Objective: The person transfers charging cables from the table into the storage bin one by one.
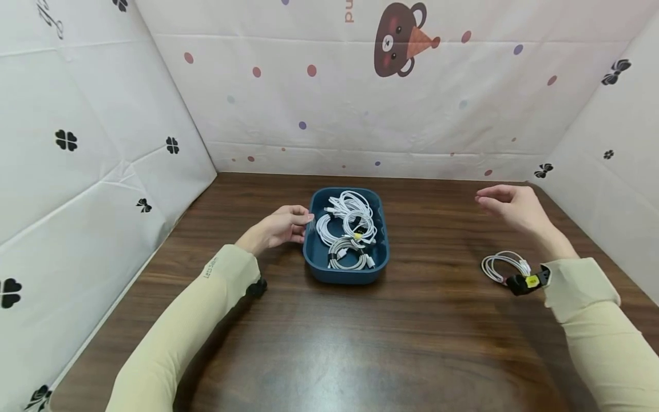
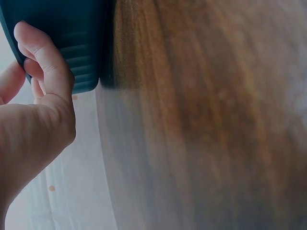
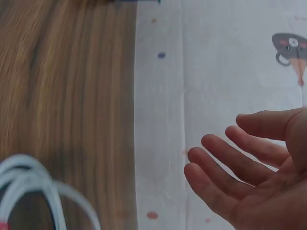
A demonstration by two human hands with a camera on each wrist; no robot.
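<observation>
A dark blue plastic bin [image 1: 346, 277] holds several coiled white cables [image 1: 354, 209]. At its left side, my left hand [image 1: 283, 226] pinches the rim, with curled fingers against the ribbed outer wall [image 2: 80, 57] in the left wrist view. My right hand [image 1: 515, 207] is raised over the right part of the table, its fingers loosely bent and nothing between them. Below that hand, near the wrist, another coiled white cable [image 1: 495, 264] lies on the table. Part of this coil [image 3: 29, 179] also shows at the lower left of the right wrist view.
The brown wood-grain table [image 1: 329, 337] meets a white printed back sheet [image 1: 288, 109]. Similar white sheets stand along the left side [image 1: 103, 229] and right side [image 1: 612, 194].
</observation>
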